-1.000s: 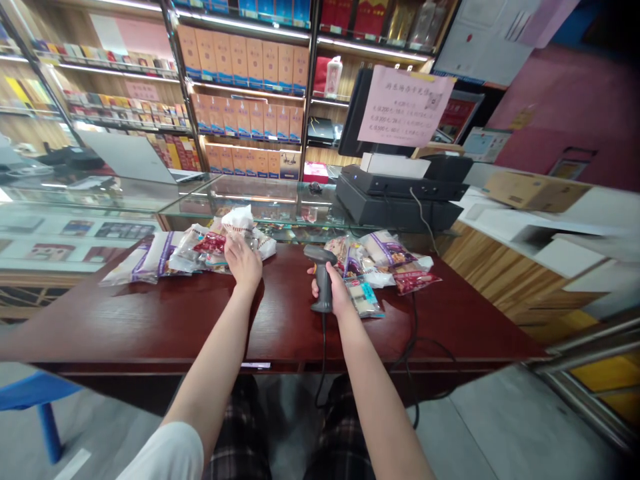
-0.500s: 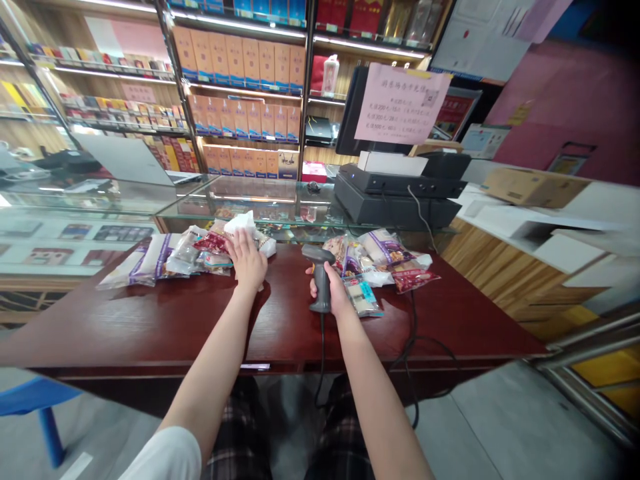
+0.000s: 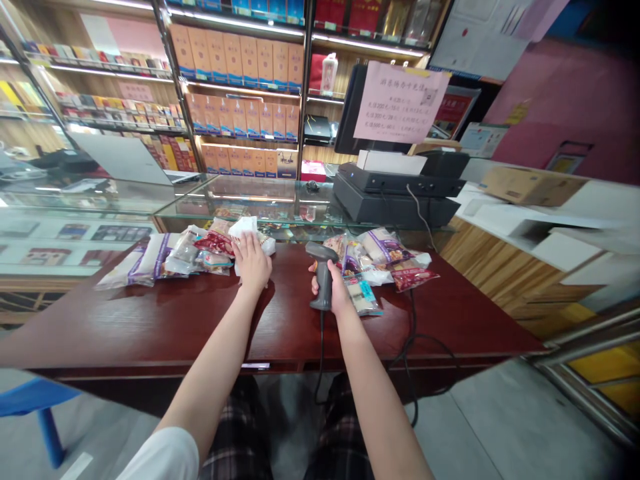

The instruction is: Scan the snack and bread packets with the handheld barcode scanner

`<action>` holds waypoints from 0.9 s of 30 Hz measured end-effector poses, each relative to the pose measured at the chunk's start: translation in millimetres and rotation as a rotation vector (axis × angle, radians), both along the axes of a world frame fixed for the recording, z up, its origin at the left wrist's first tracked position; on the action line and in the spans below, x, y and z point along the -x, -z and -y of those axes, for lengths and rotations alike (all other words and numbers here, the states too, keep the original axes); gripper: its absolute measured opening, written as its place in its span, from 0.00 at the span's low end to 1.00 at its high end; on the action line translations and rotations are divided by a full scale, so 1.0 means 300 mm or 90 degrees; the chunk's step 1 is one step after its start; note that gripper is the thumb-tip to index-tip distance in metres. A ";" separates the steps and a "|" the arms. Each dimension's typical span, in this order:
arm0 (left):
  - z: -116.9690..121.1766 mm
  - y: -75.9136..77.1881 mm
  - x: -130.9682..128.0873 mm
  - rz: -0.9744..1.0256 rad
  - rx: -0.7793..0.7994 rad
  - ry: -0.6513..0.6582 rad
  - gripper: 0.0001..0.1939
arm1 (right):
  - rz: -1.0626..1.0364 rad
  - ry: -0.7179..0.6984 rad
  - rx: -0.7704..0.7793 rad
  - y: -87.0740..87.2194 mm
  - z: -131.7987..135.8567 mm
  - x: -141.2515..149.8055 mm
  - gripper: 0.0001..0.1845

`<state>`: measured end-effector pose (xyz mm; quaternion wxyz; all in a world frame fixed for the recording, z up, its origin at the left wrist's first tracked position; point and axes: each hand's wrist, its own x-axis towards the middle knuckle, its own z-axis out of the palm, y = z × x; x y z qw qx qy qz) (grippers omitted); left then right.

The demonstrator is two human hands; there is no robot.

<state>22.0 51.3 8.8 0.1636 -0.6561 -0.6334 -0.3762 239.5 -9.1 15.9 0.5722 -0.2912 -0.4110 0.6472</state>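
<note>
My right hand point(image 3: 334, 288) grips a black handheld barcode scanner point(image 3: 323, 280), its head pointing up and away from me. Its black cord drops off the table edge. My left hand point(image 3: 253, 264) lies over a white crinkled packet point(image 3: 249, 230), with its fingers on the wrapping. Several clear and printed snack packets point(image 3: 150, 260) spread to the left of that hand. More packets point(image 3: 380, 257) lie just right of the scanner, and a packet with a blue label point(image 3: 363, 297) sits near my right hand.
The packets lie on a dark red wooden table point(image 3: 150, 320). Behind it stands a glass display counter point(image 3: 250, 193) with a black till point(image 3: 395, 193) and a pink notice point(image 3: 400, 97). A laptop point(image 3: 120, 160), boxed goods on lit shelves and a cardboard box point(image 3: 530, 187) surround it.
My left hand has shifted slightly right, and the white packet has moved with it. My right hand still grips the scanner, which has moved only a little.
</note>
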 end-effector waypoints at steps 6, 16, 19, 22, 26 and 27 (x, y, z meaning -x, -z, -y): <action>0.007 -0.004 -0.025 -0.021 -0.008 0.063 0.28 | -0.033 0.032 -0.017 -0.017 0.003 -0.007 0.23; 0.010 0.006 -0.038 -0.079 -0.011 0.160 0.24 | -0.011 0.148 -0.034 -0.032 0.002 -0.036 0.21; 0.012 0.005 -0.048 -0.090 -0.003 0.255 0.23 | 0.031 0.184 -0.021 -0.045 0.000 -0.102 0.22; 0.017 0.014 -0.080 -0.085 0.030 0.345 0.24 | 0.073 0.216 -0.001 -0.056 0.007 -0.199 0.26; 0.036 0.037 -0.145 -0.091 0.124 0.489 0.29 | 0.108 0.252 0.031 -0.058 0.011 -0.318 0.28; 0.043 0.043 -0.161 -0.098 0.158 0.525 0.32 | 0.112 0.252 0.044 -0.056 0.007 -0.339 0.28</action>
